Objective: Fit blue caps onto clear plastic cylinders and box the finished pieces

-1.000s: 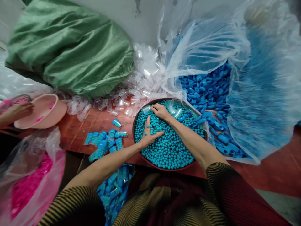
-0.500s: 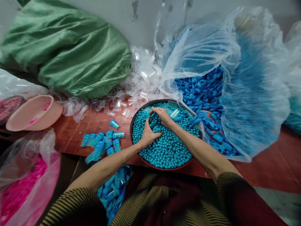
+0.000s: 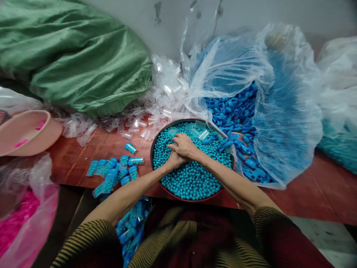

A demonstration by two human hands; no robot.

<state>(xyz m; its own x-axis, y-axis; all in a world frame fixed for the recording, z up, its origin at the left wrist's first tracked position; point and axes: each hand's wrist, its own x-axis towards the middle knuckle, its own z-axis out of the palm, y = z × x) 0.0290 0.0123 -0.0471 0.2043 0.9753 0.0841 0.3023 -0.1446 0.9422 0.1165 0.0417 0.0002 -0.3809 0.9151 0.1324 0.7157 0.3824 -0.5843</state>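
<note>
1. The right hand [image 3: 182, 145] covers most of the left hand [image 3: 176, 160]; the left fingers are hidden, and whether anything lies between the palms cannot be told.
2. Both hands hide some turquoise beads [image 3: 192, 182], which in turn bury the floor of the round tray [image 3: 192, 200].
3. The left edge cuts off the green fabric sack [image 3: 83, 63], the pink basin [image 3: 36, 143] and the pink-filled plastic bag [image 3: 46, 227]; that bag's pieces blur together.
4. Through the large translucent bag [image 3: 287, 119], blue contents smear into streaks, individual shapes lost.
5. The right edge crops another plastic bag [image 3: 340, 74], its turquoise contents indistinct.
6. The left forearm [image 3: 131, 193] partly hides the lower pile of filled vials [image 3: 134, 230].
7. Glare merges the rear clear vials [image 3: 170, 93].
</note>
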